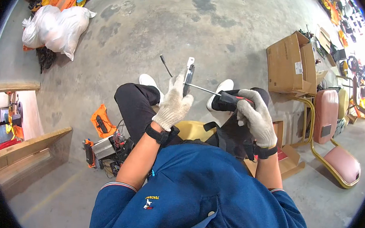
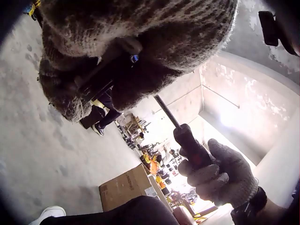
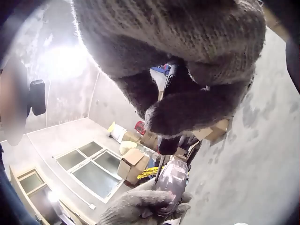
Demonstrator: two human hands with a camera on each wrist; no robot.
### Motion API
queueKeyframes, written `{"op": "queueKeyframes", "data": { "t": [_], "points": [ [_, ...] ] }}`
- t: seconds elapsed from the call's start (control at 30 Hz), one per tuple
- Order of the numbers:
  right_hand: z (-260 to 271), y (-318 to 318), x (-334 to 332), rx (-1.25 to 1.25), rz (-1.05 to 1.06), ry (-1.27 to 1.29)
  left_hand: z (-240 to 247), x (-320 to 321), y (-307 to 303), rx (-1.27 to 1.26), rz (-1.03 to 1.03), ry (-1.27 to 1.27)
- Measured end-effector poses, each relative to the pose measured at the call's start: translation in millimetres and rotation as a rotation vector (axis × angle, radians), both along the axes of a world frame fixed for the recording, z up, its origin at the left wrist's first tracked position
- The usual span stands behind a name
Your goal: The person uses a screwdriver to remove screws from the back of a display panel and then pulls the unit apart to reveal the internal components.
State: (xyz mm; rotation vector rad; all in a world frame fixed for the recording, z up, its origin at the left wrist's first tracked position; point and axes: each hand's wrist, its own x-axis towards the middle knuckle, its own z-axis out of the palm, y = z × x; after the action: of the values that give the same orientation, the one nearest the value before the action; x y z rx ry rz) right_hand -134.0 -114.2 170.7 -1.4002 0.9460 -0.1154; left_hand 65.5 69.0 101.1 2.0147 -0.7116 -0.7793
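In the head view my gloved left hand (image 1: pixel 175 101) grips a small dark part (image 1: pixel 189 75) with a white end. A clear, rounded cover (image 3: pixel 173 180) shows on this part in the right wrist view. From it a thin cable (image 1: pixel 166 66) with a dark tip sticks out. My gloved right hand (image 1: pixel 258 120) holds a screwdriver (image 1: pixel 226 98) by its black and red handle. Its steel shaft points left, and its end meets the part beside the left fingers. In the left wrist view the left glove hides that meeting point.
An orange tool-like piece (image 1: pixel 103 121) and a metal box with wires (image 1: pixel 104 148) lie left of my legs. White bags (image 1: pixel 59 29) stand at the upper left. A cardboard box (image 1: pixel 287 64) and a pink padded chair (image 1: pixel 337 162) are on the right.
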Motion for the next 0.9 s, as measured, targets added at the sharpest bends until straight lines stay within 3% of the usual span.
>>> {"op": "queueKeyframes", "data": {
  "t": [0.1, 0.27, 0.37, 0.43, 0.5, 0.57, 0.63, 0.7, 0.8, 0.9],
  "points": [
    [3, -1, 0, 0.001, 0.012, -0.006, -3, 1, 0, 0.030, 0.001, 0.029],
    [5, -6, -1, 0.023, 0.006, -0.002, -36, 6, 6, -0.168, 0.011, -0.091],
    [-9, -11, -8, 0.111, -0.108, -0.107, -10, 8, 4, -0.090, 0.052, 0.091],
    [-17, -13, -8, 0.301, -0.269, -0.319, -16, 12, 9, -0.112, 0.002, 0.151],
    [-16, -11, -7, 0.349, -0.273, -0.364, -14, 15, 12, -0.135, -0.051, 0.210],
    [-14, -7, -2, 0.395, -0.083, -0.427, -3, 15, 10, -0.114, -0.155, 0.181],
    [-16, -2, 7, 0.358, -0.066, -0.380, 0, 16, 10, -0.143, -0.184, 0.265],
    [-22, -3, 15, 0.234, -0.025, -0.291, 10, 19, 8, -0.185, -0.262, 0.554],
    [-37, -16, 19, 0.046, 0.020, -0.166, 18, 19, 10, -0.215, -0.270, 0.592],
    [-27, -4, 30, 0.019, -0.025, -0.193, 25, 22, 11, -0.174, -0.271, 0.612]
  ]
}}
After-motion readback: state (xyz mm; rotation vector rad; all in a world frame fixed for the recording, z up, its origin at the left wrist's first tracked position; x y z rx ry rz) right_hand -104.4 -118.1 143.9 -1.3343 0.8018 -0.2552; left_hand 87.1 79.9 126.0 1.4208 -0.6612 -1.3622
